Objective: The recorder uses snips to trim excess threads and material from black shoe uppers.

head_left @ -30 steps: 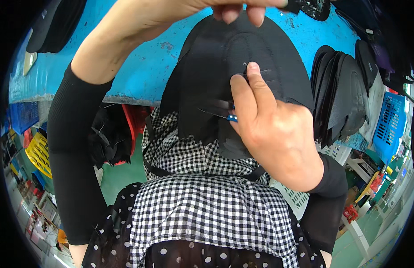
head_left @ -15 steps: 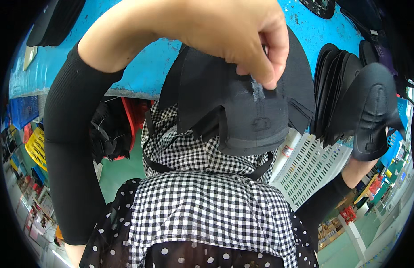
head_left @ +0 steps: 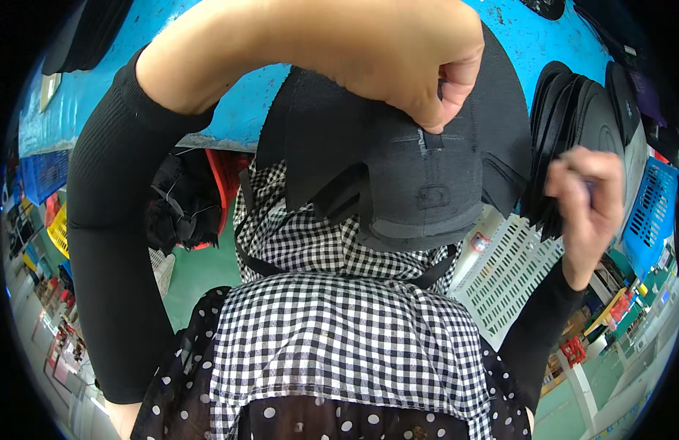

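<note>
In front of me, black shoe-upper pieces (head_left: 420,176) lie in a fanned layer over the table edge, their cut ends hanging above my apron. My left hand (head_left: 442,81) reaches across the top of them. Its thumb and fingers are pinched on a small black tab (head_left: 434,139) on the uppermost piece, beside a whitish mark. At the right, my right hand (head_left: 588,202) is raised beside a row of stacked black pieces (head_left: 566,132). Its fingers are bent, somewhat blurred, with a gap between them and nothing visibly held.
The blue worktable (head_left: 233,110) has a worn front edge. Below it at left hangs a red bin (head_left: 226,176) with black scraps (head_left: 182,202). A white perforated crate (head_left: 511,271) stands below right, a blue basket (head_left: 648,213) farther right. More black pieces (head_left: 90,33) lie at the far left.
The black shoe-upper piece that was in my right hand has left it, and that hand has moved a little up and left. My left hand has shifted slightly, still pinched over the layered pieces.
</note>
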Tool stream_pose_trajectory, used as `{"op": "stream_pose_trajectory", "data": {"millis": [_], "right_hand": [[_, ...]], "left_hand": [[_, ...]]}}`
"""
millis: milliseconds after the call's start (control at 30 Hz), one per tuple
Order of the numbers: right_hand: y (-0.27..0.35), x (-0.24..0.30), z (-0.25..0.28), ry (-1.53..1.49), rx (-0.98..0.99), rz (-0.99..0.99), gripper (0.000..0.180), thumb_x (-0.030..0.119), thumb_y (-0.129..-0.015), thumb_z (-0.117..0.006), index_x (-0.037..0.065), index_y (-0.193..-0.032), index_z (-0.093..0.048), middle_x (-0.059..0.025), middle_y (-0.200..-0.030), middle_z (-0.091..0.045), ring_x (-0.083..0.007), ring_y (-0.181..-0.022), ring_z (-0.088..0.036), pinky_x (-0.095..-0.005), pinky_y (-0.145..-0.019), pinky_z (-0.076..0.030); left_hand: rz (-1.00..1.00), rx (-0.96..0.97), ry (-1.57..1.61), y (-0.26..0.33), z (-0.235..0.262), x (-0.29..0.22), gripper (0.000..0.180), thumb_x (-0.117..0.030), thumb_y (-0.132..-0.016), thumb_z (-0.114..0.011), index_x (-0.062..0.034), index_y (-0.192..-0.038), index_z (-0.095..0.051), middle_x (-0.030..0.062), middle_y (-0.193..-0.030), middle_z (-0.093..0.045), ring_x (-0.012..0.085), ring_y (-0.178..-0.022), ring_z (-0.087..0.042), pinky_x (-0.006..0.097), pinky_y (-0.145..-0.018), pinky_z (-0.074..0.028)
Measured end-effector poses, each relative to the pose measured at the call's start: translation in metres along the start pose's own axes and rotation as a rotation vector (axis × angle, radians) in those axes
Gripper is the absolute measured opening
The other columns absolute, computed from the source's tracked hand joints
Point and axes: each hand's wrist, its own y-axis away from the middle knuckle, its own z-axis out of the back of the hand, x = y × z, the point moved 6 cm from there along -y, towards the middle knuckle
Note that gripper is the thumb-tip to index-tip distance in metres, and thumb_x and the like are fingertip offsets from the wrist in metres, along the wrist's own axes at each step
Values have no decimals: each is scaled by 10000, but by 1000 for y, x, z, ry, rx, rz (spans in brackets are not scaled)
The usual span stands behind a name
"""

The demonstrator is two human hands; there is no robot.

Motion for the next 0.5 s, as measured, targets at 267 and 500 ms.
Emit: {"op": "stream_pose_trajectory", "data": {"millis": [267, 500], "right_hand": [[-43, 32, -71, 453, 581, 370, 171, 48, -728, -725, 60, -845, -601, -65, -745, -601, -261, -655, -619, -339, -557, -472], [-55, 29, -68, 444, 504, 292, 140, -21, -735, -709, -22, -822, -598, -114, -758, -630, -274, -689, -634, -306, -624, -485]], "left_hand": [[-195, -296, -222, 7, -8, 9, 130, -136, -777, -666, -9, -795, -648, 113, -689, -612, 259, -681, -599, 353, -645, -472], [448, -14, -23, 0, 11, 6, 154, -161, -832, -623, -19, -773, -620, 85, -651, -626, 170, -618, -602, 316, -583, -463]]}}
